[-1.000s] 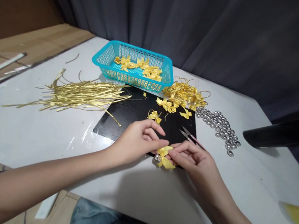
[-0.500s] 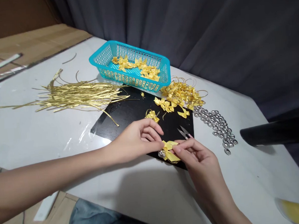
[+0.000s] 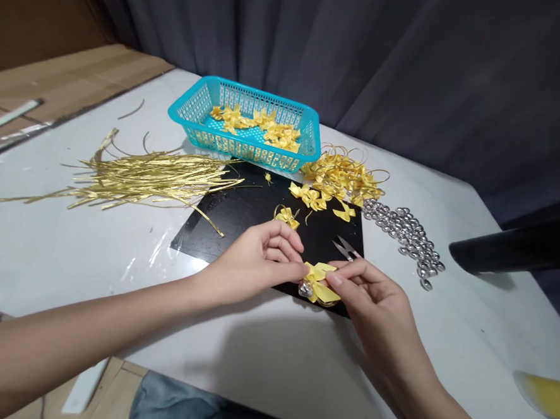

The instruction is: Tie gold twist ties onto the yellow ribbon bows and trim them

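A yellow ribbon bow (image 3: 320,289) with a small silver bell (image 3: 306,289) is held over the near edge of the black mat (image 3: 233,215). My left hand (image 3: 264,261) pinches its left side between thumb and a finger, the other fingers curled above. On its right, my right hand (image 3: 368,292) grips a ribbon loop with thumb and index finger. The blades of small scissors (image 3: 345,248) stick out beyond my right hand; their handles are hidden, and I cannot tell whether they lie on the mat or in the hand.
Behind the mat stands a blue basket (image 3: 316,134) with yellow bows. A heap of bows with gold cords (image 3: 347,174) and a strip of silver bells (image 3: 412,236) lie right. Gold cords (image 3: 149,176) spread left. A black cylindrical object (image 3: 514,249) juts in from the right.
Almost nothing differs. Both hands keep their hold on the bow, which has shifted very slightly to the right.
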Available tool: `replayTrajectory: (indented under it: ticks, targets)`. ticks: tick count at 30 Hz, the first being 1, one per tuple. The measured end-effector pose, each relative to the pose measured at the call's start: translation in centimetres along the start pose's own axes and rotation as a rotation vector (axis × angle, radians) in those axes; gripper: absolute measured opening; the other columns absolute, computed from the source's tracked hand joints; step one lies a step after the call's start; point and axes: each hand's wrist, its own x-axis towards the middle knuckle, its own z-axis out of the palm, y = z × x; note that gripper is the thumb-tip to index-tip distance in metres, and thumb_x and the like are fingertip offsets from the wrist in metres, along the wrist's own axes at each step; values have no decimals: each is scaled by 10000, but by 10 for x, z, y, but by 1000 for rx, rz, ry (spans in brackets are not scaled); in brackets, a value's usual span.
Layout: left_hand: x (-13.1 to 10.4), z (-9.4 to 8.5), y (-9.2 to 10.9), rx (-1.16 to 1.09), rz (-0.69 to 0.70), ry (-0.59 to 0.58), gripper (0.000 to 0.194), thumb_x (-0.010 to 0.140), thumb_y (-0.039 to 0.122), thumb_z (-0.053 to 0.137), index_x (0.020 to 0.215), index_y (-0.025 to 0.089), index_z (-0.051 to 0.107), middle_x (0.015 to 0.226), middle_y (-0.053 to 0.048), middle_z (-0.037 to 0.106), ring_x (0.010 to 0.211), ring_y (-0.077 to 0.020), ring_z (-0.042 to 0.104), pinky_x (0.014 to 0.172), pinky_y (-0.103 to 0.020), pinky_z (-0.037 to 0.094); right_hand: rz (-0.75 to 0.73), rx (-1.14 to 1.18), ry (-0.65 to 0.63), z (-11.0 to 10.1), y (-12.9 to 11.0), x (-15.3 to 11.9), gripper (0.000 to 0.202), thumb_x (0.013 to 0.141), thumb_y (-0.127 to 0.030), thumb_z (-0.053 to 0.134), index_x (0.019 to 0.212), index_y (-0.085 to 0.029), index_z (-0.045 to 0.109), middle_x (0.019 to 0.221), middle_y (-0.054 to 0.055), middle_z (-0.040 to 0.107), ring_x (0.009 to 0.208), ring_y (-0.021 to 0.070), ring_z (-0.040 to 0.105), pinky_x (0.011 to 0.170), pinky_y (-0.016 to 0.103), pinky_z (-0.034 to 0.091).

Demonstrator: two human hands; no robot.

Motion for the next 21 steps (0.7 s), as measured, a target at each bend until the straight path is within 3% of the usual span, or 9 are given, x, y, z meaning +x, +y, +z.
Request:
replayTrajectory:
  ticks: [21]
  targets:
    - [-1, -1, -3, -26, -1, -41, 349, 663, 221, 810, 887, 153, 551, 677, 44, 621, 612, -77, 604, 581, -181, 512, 17, -28, -20, 2, 0, 0, 241, 636, -366, 854, 649, -185, 696, 851, 23, 687, 690, 122, 658, 648, 211, 522]
